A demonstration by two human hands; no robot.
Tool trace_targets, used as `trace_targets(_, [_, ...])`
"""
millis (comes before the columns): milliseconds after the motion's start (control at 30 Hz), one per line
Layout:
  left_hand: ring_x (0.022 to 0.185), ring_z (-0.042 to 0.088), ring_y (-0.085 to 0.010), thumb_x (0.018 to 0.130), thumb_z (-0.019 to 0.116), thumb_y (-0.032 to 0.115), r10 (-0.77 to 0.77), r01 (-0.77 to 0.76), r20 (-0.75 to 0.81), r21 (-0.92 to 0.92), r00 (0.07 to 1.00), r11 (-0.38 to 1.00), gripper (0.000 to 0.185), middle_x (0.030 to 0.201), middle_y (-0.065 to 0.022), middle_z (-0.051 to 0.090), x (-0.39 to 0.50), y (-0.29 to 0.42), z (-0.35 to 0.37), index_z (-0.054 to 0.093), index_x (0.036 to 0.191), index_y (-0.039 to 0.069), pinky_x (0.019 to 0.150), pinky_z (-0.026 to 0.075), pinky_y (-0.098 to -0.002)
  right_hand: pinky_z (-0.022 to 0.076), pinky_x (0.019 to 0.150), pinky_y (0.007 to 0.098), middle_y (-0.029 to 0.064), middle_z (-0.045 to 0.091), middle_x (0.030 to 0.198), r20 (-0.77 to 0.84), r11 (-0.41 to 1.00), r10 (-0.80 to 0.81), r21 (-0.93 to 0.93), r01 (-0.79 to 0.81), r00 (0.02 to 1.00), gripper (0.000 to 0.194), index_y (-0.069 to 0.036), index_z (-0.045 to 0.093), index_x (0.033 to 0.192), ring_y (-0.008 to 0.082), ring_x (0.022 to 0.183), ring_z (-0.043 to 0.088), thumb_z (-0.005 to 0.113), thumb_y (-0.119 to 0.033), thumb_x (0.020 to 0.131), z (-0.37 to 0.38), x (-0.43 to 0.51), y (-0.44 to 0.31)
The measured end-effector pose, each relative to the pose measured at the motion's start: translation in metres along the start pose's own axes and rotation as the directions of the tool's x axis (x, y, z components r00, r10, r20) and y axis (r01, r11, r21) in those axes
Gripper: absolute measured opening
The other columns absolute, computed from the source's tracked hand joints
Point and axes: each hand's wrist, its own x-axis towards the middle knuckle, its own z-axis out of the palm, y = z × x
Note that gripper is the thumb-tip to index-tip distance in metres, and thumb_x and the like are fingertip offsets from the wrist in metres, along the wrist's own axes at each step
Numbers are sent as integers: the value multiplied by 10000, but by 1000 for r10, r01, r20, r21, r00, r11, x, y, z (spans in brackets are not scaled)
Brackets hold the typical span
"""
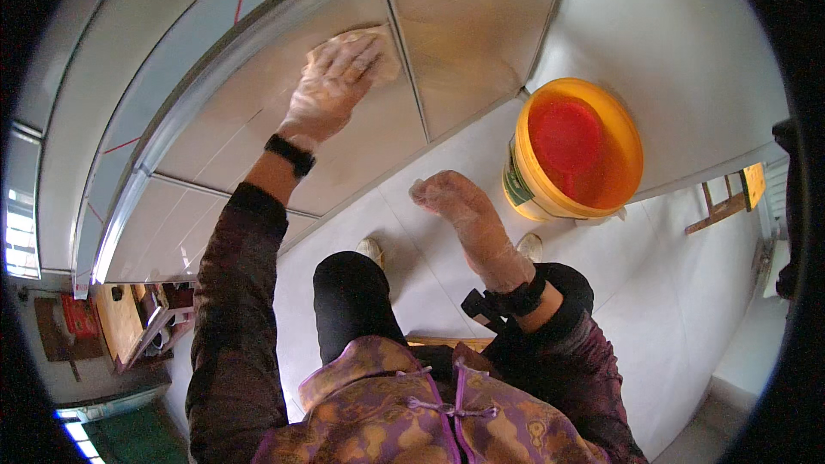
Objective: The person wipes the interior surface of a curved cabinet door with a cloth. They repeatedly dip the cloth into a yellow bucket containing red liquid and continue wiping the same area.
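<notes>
My left hand (341, 71), in a clear thin glove, presses a pale cloth (385, 63) flat against a glossy beige cabinet panel (335, 122). A dark strip divides that panel from a browner panel (477, 26) to its right. In front of my body, my right hand (451, 196), gloved too, hangs in the air above the tiled floor with fingers curled; nothing shows in it. To its right stands a yellow plastic bucket (635, 161) with a red round dipper (567, 135) inside.
A wooden stool (754, 187) stands by the wall at the right. Above the panels runs a counter edge (161, 96) with protective film. Wooden furniture (122, 322) is at the lower left. My knees and shoes are close to the cabinet.
</notes>
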Motion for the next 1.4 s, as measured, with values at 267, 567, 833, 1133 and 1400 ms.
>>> trace_targets(267, [1386, 368, -280, 822, 562, 146, 94, -102, 71, 133, 993, 986, 599, 1495, -93, 413, 34, 24, 40, 470, 1413, 111, 1168, 270, -459, 397, 986, 296, 51, 624, 993, -3, 996, -33, -82, 33, 999, 229, -13, 628, 1028, 155, 1032, 557, 542, -216, 967, -6, 0, -10])
trace_targets(567, [1385, 364, -233, 834, 581, 170, 47, -94, 340, 123, 939, 988, 574, 1500, -71, 410, -126, 12, 8, 494, 1397, 99, 1155, 309, -427, 391, 1006, 307, 44, 633, 1023, 16, 999, -2, -45, 3, 1000, 219, -19, 614, 1061, 151, 1053, 559, 542, -212, 986, -6, -4, -2])
trace_targets(833, [1375, 377, -249, 809, 572, 126, -126, 66, 368, 170, 921, 983, 568, 1490, -54, 422, -260, -8, -40, 514, 1375, 107, 1143, 286, -506, 417, 963, 297, 42, 620, 1002, 77, 995, -28, -92, 35, 997, 216, -23, 605, 1048, 144, 1009, 564, 547, -223, 989, 0, 0, 8])
trace_targets(1133, [1370, 380, -255, 824, 579, 136, 37, -35, 318, -11, 947, 999, 513, 1460, -79, 455, -165, -1, -4, 549, 1334, 86, 1135, 319, -475, 410, 984, 295, 37, 642, 1028, 55, 999, 33, -21, -31, 998, 163, -39, 626, 1022, 137, 1031, 574, 576, -183, 964, 10, 4, 17])
trace_targets(1400, [1412, 332, -268, 863, 546, 219, 193, -207, 216, 43, 957, 977, 546, 1516, -95, 386, -5, 45, 67, 491, 1389, 82, 1174, 273, -464, 440, 873, 273, 51, 627, 1027, 20, 993, 77, -94, -74, 997, 266, -14, 600, 1061, 120, 962, 549, 589, -265, 973, 4, 10, 13])
